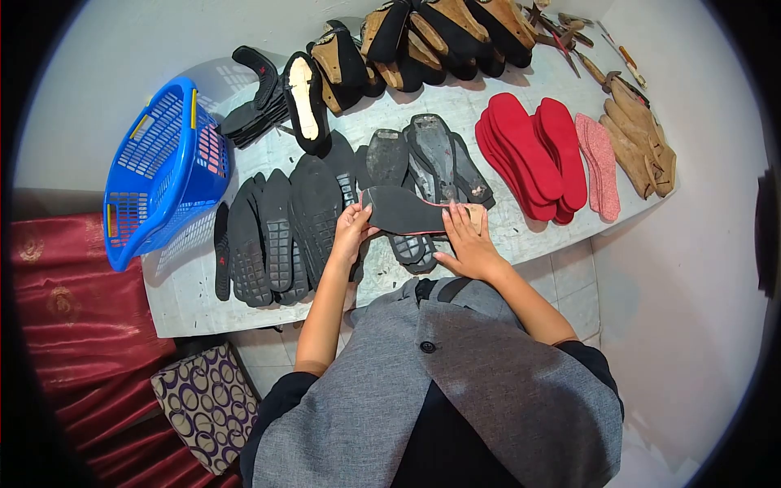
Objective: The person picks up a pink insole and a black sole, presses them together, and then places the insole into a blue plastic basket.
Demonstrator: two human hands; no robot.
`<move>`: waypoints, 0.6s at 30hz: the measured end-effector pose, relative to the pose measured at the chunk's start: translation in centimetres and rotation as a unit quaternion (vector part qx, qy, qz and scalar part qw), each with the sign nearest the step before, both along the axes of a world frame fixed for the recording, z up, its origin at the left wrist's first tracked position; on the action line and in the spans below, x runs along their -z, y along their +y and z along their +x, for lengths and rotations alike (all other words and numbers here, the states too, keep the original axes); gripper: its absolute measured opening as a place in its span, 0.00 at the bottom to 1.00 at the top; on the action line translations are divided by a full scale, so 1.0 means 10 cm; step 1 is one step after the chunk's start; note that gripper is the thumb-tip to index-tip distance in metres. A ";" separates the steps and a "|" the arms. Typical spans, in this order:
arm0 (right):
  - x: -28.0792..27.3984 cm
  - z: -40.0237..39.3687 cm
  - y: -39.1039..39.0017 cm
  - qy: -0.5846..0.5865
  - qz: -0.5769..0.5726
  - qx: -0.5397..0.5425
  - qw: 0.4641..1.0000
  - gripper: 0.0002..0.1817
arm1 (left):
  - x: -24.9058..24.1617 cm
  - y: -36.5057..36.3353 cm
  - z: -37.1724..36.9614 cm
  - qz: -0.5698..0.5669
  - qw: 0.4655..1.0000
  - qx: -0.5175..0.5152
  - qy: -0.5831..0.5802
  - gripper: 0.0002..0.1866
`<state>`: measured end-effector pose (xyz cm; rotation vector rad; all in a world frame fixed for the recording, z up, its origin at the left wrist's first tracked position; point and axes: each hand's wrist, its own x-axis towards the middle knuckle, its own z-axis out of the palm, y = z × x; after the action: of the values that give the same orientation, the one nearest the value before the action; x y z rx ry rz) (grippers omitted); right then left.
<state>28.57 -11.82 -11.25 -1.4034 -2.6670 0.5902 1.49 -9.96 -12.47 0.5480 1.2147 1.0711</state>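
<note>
A black insole (407,211) with a thin reddish edge lies lengthwise across my front, above several dark shoe soles. My left hand (353,231) grips its left end, thumb on top and the other fingers partly hidden beneath. On its right end my right hand (469,246) lies flat, fingers stretched over the surface and thumb apart. A tan patch (477,215) shows beside those fingers. Directly behind the insole are worn grey-black soles (431,150). Left of it, black treaded soles (278,236) lie in overlapping rows.
A blue plastic basket (167,163) stands at the table's left edge. Shoe lasts with black uppers (443,41) line the back. Red insoles (521,154), pink speckled insoles (598,167), work gloves (639,142) and hand tools (569,37) lie to the right. A patterned cushion (207,407) sits below left.
</note>
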 end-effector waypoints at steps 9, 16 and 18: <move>-0.40 -0.31 0.20 0.041 0.035 -0.008 0.999 0.42 | 0.01 0.00 -0.02 0.000 1.000 0.000 -0.024 0.10; 0.05 -0.73 0.46 0.106 0.112 -0.105 0.983 0.38 | 0.03 0.01 -0.05 -0.017 0.997 -0.024 -0.067 0.16; 0.06 -0.76 0.46 0.097 0.123 -0.104 0.982 0.38 | 0.06 0.02 -0.07 -0.016 0.996 -0.031 -0.078 0.19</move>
<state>20.93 -7.25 -11.84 -0.9601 -2.6371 0.3732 0.74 -9.72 -13.11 0.3966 1.1152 1.1239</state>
